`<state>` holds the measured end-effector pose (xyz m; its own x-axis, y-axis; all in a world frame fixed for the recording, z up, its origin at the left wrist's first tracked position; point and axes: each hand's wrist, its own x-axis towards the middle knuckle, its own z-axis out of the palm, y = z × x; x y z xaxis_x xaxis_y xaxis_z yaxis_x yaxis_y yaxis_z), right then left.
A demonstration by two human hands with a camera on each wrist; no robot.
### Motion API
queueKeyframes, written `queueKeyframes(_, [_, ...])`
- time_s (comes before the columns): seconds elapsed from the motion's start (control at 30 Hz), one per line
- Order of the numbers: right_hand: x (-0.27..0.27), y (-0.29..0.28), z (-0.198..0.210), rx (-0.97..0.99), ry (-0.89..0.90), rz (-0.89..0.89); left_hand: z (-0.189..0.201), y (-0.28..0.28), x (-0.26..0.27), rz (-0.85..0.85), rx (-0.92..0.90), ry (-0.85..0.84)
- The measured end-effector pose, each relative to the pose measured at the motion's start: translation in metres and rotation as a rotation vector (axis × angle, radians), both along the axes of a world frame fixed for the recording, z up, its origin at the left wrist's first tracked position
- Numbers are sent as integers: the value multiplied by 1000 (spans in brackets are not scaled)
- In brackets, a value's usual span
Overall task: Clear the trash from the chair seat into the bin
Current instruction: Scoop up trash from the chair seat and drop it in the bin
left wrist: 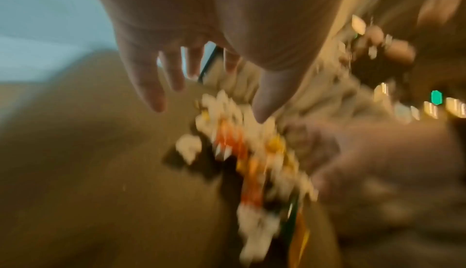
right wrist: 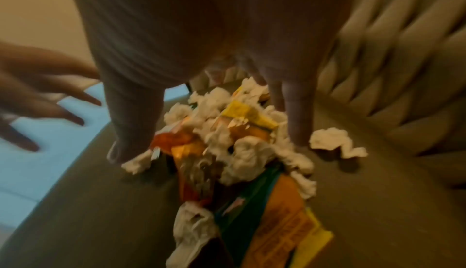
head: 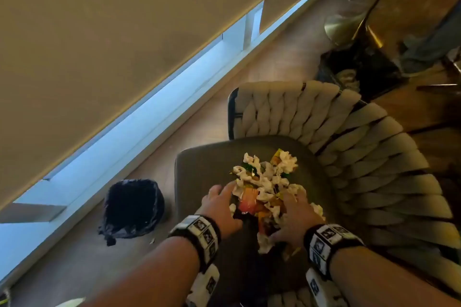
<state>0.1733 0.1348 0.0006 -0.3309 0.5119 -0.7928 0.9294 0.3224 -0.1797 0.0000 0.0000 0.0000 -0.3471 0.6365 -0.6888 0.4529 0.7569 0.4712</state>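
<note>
- Trash pile (head: pixel 265 188), crumpled white tissues mixed with orange and yellow wrappers, lies on the grey chair seat (head: pixel 199 167).
- My left hand (head: pixel 219 203) sits at the pile's left edge, fingers spread and fairly straight, gripping nothing.
- My right hand (head: pixel 295 214) rests on the pile's right side, fingers spread down into the tissues; whether it has closed on anything, I cannot tell.
- One tissue wad (right wrist: pixel 336 142) lies apart, just beside my right fingers.
- Black-lined bin (head: pixel 133 205) stands on the floor, left of the chair.
</note>
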Motion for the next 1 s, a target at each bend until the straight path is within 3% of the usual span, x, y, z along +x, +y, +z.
queueKeyframes(0.1, [-10, -7, -26, 13, -28, 16, -30, 13, 8, -187, -102, -18])
queueKeyframes(0.23, [-18, -10, -50, 1, -88, 81, -69, 23, 19, -345, -101, 15])
queueKeyframes(0.43, [-30, -4, -77, 52, -4, 140, -94, 36, 23, -385, -6, 156])
queueKeyframes(0.6, [-32, 6, -80, 51, -3, 244, -103, 32, 15, -248, 51, 90])
queueKeyframes(0.73, [-32, 13, -75, 60, 27, 248, -105, 21, 8, -51, 203, 28])
queueKeyframes(1.0, [-37, 16, -51, 72, 174, 126, -74, -3, -18, 276, 386, -46])
